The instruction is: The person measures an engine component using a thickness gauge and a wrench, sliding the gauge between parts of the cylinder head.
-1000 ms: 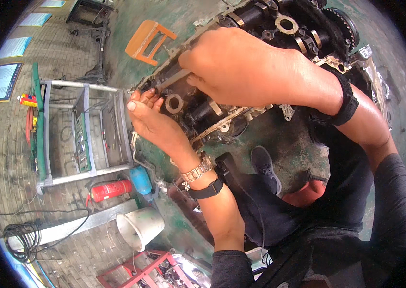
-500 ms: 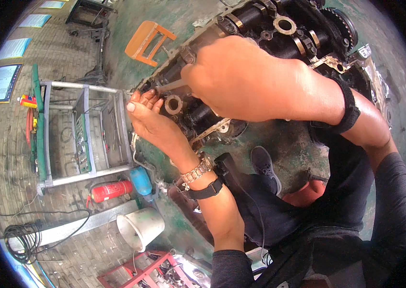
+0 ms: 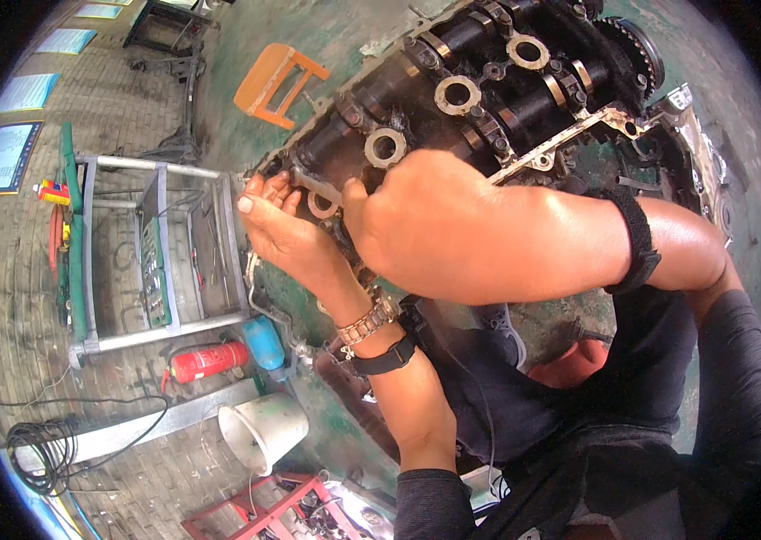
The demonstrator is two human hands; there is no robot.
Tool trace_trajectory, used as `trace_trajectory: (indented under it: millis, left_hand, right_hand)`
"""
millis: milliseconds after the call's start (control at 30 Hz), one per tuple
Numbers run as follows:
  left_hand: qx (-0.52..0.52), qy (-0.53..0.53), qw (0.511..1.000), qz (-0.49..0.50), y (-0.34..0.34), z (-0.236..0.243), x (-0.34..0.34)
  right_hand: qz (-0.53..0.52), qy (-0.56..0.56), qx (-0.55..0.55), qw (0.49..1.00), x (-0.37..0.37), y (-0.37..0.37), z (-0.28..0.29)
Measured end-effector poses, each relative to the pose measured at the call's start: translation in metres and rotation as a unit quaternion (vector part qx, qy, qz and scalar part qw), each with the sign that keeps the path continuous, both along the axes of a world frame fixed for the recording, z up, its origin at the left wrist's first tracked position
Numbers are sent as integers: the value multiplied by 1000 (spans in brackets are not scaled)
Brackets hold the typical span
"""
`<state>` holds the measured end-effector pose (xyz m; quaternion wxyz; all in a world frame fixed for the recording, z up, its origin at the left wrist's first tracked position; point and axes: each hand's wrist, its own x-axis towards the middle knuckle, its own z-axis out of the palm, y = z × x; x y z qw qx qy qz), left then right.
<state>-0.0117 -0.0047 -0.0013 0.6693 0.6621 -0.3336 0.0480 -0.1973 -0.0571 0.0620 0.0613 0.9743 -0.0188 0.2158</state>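
An oily black engine cylinder head (image 3: pixel 416 90), with camshafts and pale ring-shaped seats on top, lies in front of me. My right hand (image 3: pixel 439 225) is closed in a fist round a grey metal wrench (image 3: pixel 316 184), most of which its fingers hide. The wrench slants up and left to the near-left end of the cylinder head. There, its far end meets the curled fingertips of my left hand (image 3: pixel 286 225). What these fingers hold is hidden. The left palm is turned up, its thumb beside the cylinder head's edge.
Left stands a metal rack (image 3: pixel 164 252) with a green tool case. Nearby are a red fire extinguisher (image 3: pixel 209 362), a blue canister (image 3: pixel 265 342) and a white bucket (image 3: pixel 263 427). An orange stool (image 3: pixel 265 81) stands beyond the engine. Coiled black cable (image 3: pixel 43 450) lies lower left.
My right fist has swung down toward me, turning the wrench from sloping upward to sloping downward on its right side. My left hand stays at the same spot.
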Motion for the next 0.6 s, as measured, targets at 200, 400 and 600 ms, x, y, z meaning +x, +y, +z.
trace_trajectory:
  millis: [200,400,600]
  left_hand:
    - [-1,33,999,-10,0,-3,3]
    - [-3,48,999,-8,-1,-2,6]
    - [-8,30,1000,-4,-2,9,-13]
  right_hand:
    - [-19,-14,-50,998,3,24,-3]
    - [-4,-62,-14,998,14,28,-14]
    - [21,-134,65,989,19,23,-15]
